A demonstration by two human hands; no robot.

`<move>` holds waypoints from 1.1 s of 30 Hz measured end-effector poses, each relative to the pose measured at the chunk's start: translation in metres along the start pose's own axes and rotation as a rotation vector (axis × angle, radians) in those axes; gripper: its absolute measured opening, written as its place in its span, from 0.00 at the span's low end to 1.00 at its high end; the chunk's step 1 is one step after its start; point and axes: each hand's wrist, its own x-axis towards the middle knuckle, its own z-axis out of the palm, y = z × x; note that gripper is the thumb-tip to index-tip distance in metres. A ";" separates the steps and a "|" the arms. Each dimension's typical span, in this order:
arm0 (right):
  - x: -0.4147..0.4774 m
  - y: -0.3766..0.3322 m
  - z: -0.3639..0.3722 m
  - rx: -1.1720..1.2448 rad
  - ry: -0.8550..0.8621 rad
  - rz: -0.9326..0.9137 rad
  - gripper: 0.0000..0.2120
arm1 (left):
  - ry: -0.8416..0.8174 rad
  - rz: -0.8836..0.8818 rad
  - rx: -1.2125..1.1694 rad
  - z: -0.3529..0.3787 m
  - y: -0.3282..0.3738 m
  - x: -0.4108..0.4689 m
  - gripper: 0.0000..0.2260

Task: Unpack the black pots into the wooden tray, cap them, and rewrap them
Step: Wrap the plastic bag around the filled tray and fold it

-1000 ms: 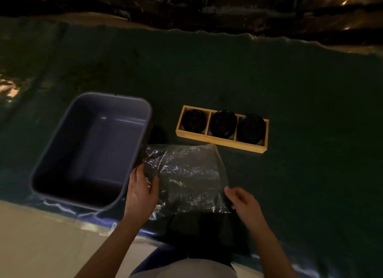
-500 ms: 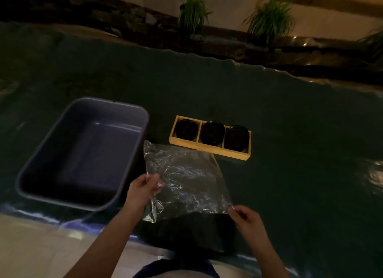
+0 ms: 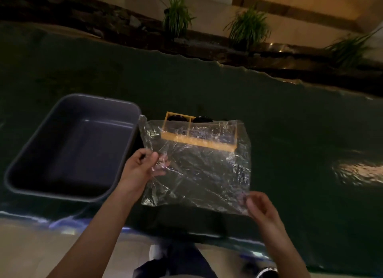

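Hands (image 3: 141, 165) pinch plastic sheet (image 3: 199, 165) taut (raised).

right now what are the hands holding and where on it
Both hold the clear plastic wrap: the left hand pinches its left edge, the right hand its near right corner, lifted in front of the wooden tray.

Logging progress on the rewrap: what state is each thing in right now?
Plastic sheet: lifted and spread, held at two edges, its far part in front of the tray.
Tray: on the dark cloth, seen through the sheet.
Pots: seated in the tray, mostly hidden.
Bin: open, nothing visible inside.
Left hand: pinching the sheet.
Right hand: pinching the sheet's near corner.
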 end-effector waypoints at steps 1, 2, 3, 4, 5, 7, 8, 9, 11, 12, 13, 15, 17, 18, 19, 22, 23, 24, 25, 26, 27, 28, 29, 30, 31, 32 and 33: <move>0.000 -0.003 -0.002 0.099 -0.016 0.016 0.20 | -0.004 0.005 0.030 0.003 0.000 -0.002 0.06; 0.003 -0.008 -0.004 0.196 -0.049 0.032 0.28 | -0.007 0.001 0.052 0.006 0.000 -0.003 0.07; 0.008 -0.015 -0.004 0.270 -0.082 0.042 0.36 | -0.012 -0.006 0.065 0.008 0.000 -0.005 0.09; 0.014 -0.024 -0.004 0.308 -0.114 0.042 0.42 | -0.018 -0.011 0.075 0.011 -0.001 -0.006 0.11; 0.021 -0.034 -0.002 0.324 -0.147 0.039 0.45 | -0.027 -0.015 0.090 0.012 0.000 -0.007 0.12; 0.032 -0.056 0.003 0.310 -0.201 0.020 0.39 | -0.041 -0.013 0.131 0.015 0.001 -0.009 0.14; 0.037 -0.065 0.006 0.279 -0.203 0.007 0.34 | -0.046 0.002 0.150 0.016 0.003 -0.010 0.14; 0.042 -0.073 0.008 0.245 -0.186 -0.002 0.29 | -0.047 0.027 0.175 0.018 0.005 -0.010 0.15; 0.050 -0.085 0.011 0.196 -0.113 -0.019 0.19 | -0.007 0.091 0.270 0.021 0.010 -0.010 0.14; 0.053 -0.089 0.011 0.178 -0.076 -0.036 0.15 | 0.032 0.129 0.330 0.022 0.012 -0.009 0.12; 0.056 -0.093 0.012 0.160 -0.045 -0.057 0.13 | 0.070 0.168 0.380 0.023 0.013 -0.007 0.11; 0.060 -0.097 0.014 0.112 0.026 -0.107 0.10 | 0.136 0.258 0.443 0.026 0.014 -0.004 0.15; 0.065 -0.101 0.016 0.006 0.125 -0.185 0.12 | 0.219 0.328 0.508 0.031 0.016 0.001 0.16; 0.067 -0.102 0.016 -0.057 0.169 -0.229 0.13 | 0.254 0.357 0.547 0.032 0.016 0.004 0.15; 0.069 -0.103 0.016 -0.114 0.207 -0.265 0.14 | 0.278 0.379 0.584 0.033 0.016 0.006 0.14; 0.074 -0.105 0.015 -0.177 0.269 -0.329 0.15 | 0.312 0.426 0.631 0.037 0.016 0.009 0.14; 0.075 -0.105 0.013 -0.164 0.263 -0.325 0.15 | 0.315 0.443 0.632 0.039 0.016 0.011 0.14; 0.076 -0.105 0.011 -0.095 0.228 -0.292 0.16 | 0.315 0.455 0.622 0.041 0.016 0.011 0.15; 0.076 -0.106 0.008 0.020 0.158 -0.236 0.17 | 0.312 0.458 0.605 0.043 0.018 0.012 0.15; 0.076 -0.107 0.004 0.120 0.075 -0.164 0.19 | 0.300 0.450 0.587 0.043 0.019 0.013 0.15; 0.075 -0.108 0.001 0.165 0.003 -0.115 0.20 | 0.268 0.425 0.564 0.043 0.021 0.013 0.14; 0.075 -0.109 -0.002 0.137 -0.043 -0.103 0.19 | 0.212 0.385 0.524 0.041 0.022 0.013 0.13; 0.075 -0.109 -0.005 0.092 -0.063 -0.119 0.17 | 0.132 0.332 0.467 0.039 0.024 0.013 0.12; 0.074 -0.110 -0.008 0.056 -0.069 -0.139 0.14 | 0.038 0.272 0.399 0.038 0.027 0.013 0.12; 0.073 -0.112 -0.010 0.037 -0.063 -0.153 0.12 | -0.049 0.211 0.328 0.038 0.031 0.015 0.16; 0.071 -0.114 -0.012 0.033 -0.063 -0.168 0.11 | -0.122 0.161 0.272 0.037 0.035 0.017 0.20; 0.069 -0.115 -0.014 0.033 -0.075 -0.175 0.11 | -0.172 0.130 0.231 0.038 0.040 0.020 0.24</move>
